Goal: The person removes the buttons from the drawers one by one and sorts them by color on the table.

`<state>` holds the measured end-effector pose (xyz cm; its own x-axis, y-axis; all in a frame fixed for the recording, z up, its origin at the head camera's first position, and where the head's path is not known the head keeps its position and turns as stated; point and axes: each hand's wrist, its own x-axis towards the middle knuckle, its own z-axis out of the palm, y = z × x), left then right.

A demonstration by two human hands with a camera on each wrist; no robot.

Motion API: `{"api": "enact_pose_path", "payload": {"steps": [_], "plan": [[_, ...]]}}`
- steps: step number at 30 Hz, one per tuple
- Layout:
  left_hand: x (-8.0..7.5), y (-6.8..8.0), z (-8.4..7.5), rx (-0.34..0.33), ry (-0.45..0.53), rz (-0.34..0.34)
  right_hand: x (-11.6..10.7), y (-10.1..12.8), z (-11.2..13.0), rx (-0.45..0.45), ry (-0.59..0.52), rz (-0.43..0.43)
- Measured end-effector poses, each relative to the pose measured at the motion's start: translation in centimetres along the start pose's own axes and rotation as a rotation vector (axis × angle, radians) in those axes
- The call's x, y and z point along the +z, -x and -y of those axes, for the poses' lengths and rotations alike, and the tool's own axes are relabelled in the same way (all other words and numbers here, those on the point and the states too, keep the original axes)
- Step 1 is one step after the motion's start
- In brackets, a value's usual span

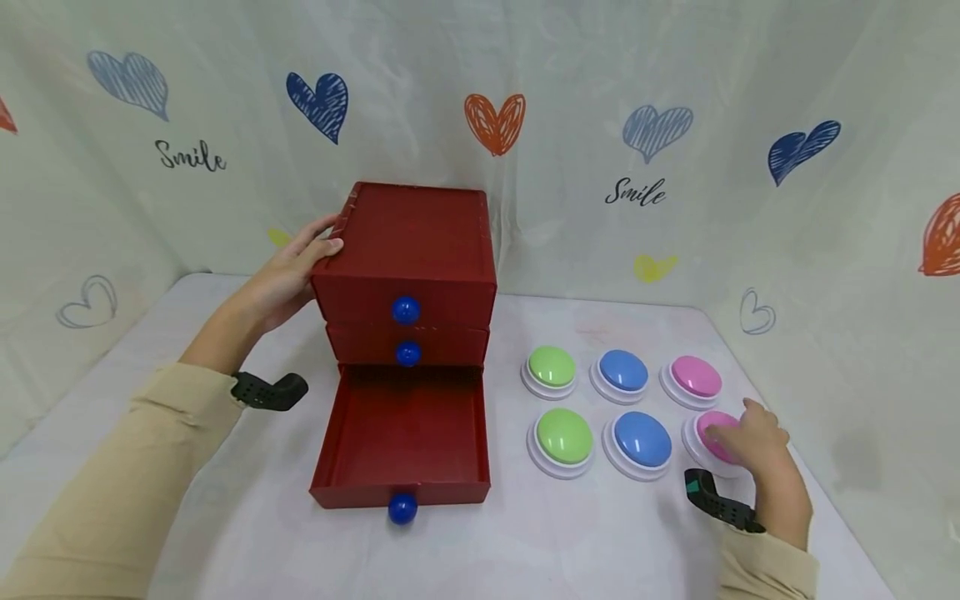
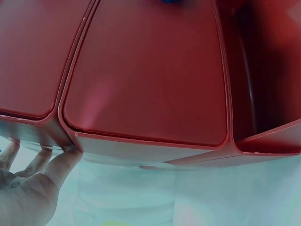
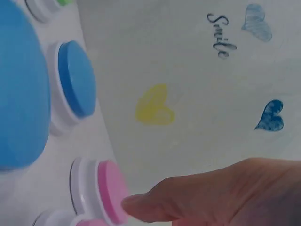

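A red drawer cabinet [image 1: 420,233] with blue ball knobs stands left of centre. Its bottom drawer [image 1: 401,433] is pulled out, while the two drawers above sit closed. My left hand [image 1: 281,279] rests against the cabinet's upper left side, fingers extended along it; in the left wrist view the fingertips of the left hand [image 2: 35,188] meet the red edge. At the right, my right hand [image 1: 757,437] is over the front pink button [image 1: 716,429] and partly covers it. The thumb [image 3: 141,207] points at the pink domes in the right wrist view.
Beside the cabinet stand two rows of round buttons on white bases: green [image 1: 552,365], blue [image 1: 623,369] and pink [image 1: 696,376] at the back, green [image 1: 565,435] and blue [image 1: 642,438] in front. A curtain [image 1: 562,75] with printed hearts hangs behind the white table [image 1: 570,542].
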<state>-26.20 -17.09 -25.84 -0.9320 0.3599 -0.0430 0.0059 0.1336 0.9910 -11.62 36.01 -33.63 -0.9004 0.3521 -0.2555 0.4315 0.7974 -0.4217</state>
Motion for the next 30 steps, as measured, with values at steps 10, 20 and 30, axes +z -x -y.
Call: {"api": "enact_pose_path", "payload": {"steps": [10, 20, 30], "plan": [[0.1, -0.1, 0.0, -0.003, -0.002, -0.007, 1.4, 1.1, 4.8, -0.278, -0.145, -0.248], [0.2, -0.1, 0.0, -0.001, 0.0, -0.01, 3.3, 7.2, 13.8, -0.66, -0.284, -0.061], [0.1, 0.0, 0.1, 0.005, -0.002, -0.005, 7.7, 11.1, 18.6, -0.827, -0.174, 0.26]]}}
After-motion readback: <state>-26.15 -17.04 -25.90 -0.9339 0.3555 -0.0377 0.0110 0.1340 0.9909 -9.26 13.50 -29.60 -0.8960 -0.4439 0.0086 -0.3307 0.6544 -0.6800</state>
